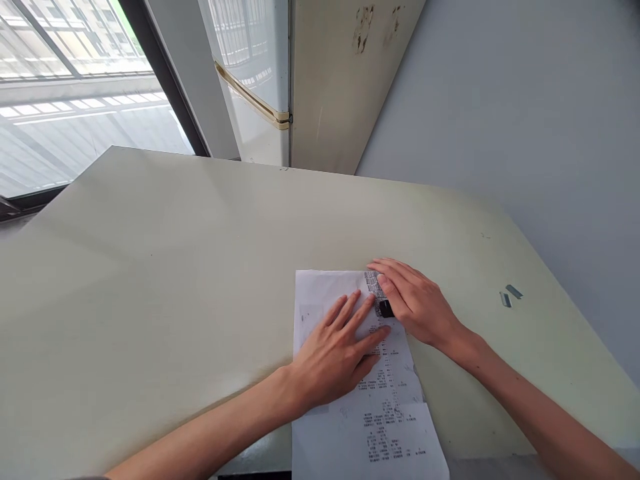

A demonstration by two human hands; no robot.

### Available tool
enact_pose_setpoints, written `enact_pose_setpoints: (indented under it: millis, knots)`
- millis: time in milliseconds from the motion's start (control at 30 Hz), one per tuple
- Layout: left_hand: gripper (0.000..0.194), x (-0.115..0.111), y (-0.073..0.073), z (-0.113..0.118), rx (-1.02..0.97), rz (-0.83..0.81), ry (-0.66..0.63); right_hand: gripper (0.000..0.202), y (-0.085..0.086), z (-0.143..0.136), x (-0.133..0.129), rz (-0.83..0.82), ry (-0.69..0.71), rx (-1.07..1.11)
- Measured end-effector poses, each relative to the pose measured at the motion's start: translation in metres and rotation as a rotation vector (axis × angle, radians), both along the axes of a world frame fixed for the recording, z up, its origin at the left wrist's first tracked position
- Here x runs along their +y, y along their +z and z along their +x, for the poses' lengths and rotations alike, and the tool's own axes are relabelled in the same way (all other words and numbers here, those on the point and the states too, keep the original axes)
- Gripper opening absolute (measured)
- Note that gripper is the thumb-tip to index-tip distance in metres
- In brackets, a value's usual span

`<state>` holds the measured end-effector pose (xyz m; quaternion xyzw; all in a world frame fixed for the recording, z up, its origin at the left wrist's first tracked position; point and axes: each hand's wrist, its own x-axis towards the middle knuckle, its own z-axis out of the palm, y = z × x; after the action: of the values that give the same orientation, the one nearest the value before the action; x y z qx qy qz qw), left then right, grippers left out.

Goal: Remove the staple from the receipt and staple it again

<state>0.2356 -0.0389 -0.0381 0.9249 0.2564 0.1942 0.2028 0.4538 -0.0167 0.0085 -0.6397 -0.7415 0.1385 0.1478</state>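
White printed sheets of paper (320,460) lie on the table, with small lines of dark text down their right part. My left hand (335,360) rests flat on the paper, its fingers spread and nothing held in them. At the upper right edge of the paper, my right hand (417,300) is closed around a small black tool (385,309) that looks like a roller stamp; most of it is hidden under the fingers. Beside that tool, a dense dark printed band (371,283) runs along the top right of the sheet.
Two small grey-green strips (506,299) lie on the pale table (175,280) to the right. Beyond the table's far edge stands a refrigerator (330,93), with a window (75,80) at the left and a grey wall (520,93) at the right.
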Motion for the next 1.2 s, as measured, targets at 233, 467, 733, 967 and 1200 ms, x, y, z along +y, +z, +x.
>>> enact_pose_setpoints:
  millis: [233, 467, 733, 967, 1200]
  knots:
    - [0.044, 0.000, 0.001, 0.000, 0.033, 0.010, -0.004, 0.047, -0.001, -0.002, 0.000, 0.012, 0.012, -0.040]
    - [0.046, 0.000, 0.004, 0.000, 0.033, 0.004, -0.006, 0.048, -0.006, -0.007, -0.001, 0.070, 0.039, -0.203]
    - [0.050, 0.001, 0.004, 0.000, 0.027, 0.005, -0.003, 0.049, -0.018, -0.014, 0.003, 0.121, 0.062, -0.339]
    - [0.046, 0.002, 0.003, -0.002, 0.040, 0.015, -0.006, 0.046, -0.007, -0.004, -0.001, 0.131, 0.011, -0.103]
    - [0.047, 0.018, 0.005, -0.023, 0.077, 0.038, 0.005, 0.042, -0.019, 0.008, -0.013, 0.365, -0.059, 0.113]
